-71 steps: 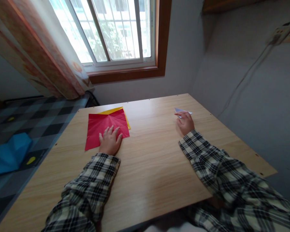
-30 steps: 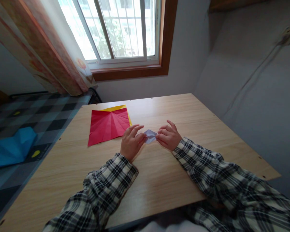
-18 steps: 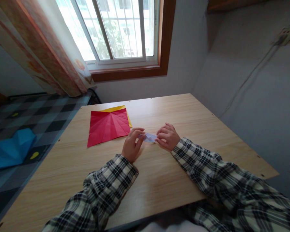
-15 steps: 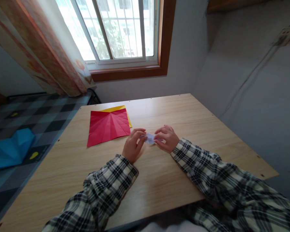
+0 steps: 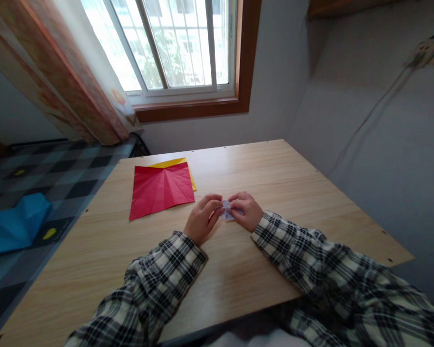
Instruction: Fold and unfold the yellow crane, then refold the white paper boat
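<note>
A small pale lilac piece of folded paper [image 5: 226, 212] is held between my two hands, just above or on the wooden table [image 5: 238, 274]; I cannot tell whether it touches the top. My left hand [image 5: 204, 218] pinches its left side between thumb and fingers. On the other side, my right hand [image 5: 247, 211] grips the paper's right part in the same way. The fingertips cover both ends, so only the middle shows, with crease lines running across it.
Left of my hands lies a creased red sheet of paper [image 5: 162, 190], over a yellow sheet [image 5: 193, 180]. Beyond the table's left edge, a folded blue paper [image 5: 16, 221] rests on a checked cloth [image 5: 72, 164]. A window [image 5: 181, 53] stands behind the table.
My hands have come closer together on the lilac paper, the right one shifting slightly left. The paper's visible middle now looks taller and more creased.
</note>
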A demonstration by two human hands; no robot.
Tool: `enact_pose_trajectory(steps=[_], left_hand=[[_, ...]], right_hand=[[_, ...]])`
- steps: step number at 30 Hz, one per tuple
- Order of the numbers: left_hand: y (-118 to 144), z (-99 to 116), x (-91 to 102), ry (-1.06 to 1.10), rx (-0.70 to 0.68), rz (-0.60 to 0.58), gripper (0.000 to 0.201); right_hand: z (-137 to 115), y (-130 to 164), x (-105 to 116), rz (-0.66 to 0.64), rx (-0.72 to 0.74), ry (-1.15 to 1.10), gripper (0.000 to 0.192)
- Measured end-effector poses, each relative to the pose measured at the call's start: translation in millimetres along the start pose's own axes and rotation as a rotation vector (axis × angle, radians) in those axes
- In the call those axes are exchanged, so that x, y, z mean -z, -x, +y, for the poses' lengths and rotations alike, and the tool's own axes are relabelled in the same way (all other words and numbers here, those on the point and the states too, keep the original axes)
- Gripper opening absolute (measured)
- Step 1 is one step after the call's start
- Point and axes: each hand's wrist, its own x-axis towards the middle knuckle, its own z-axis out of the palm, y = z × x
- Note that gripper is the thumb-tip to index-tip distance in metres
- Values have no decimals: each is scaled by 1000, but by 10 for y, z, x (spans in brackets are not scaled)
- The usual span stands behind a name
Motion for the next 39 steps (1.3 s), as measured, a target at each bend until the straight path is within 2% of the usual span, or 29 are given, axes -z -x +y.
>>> enact_pose_trajectory(steps=[7,12,20,24,28,31,34,39], left_hand=[[0,-33,9,-77,28,-5,13],[6,-59,6,-102,139,-9,18],[8,-53,8,-92,201,7,20],[-1,-40,22,-92,122,9,20],[-22,-8,44,-78,-86,-22,13],[-34,15,51,-157,-219,-73,9],[-39,22,55,-255,-279,-72,6],[-40,-1,74,-305,-301,7,3]], right_hand=[[-17,-30,52,53,-34,-37,13],[-23,-47,110,84,-71,-114,25],[-59,-43,156,146,-284,-170,24],[-49,-42,145,174,-383,-223,25],[27,-26,105,184,-499,-328,29],[101,-28,90,213,-544,-386,32],[164,-49,93,230,-581,-466,36],[271,-90,94,285,-685,-679,42]])
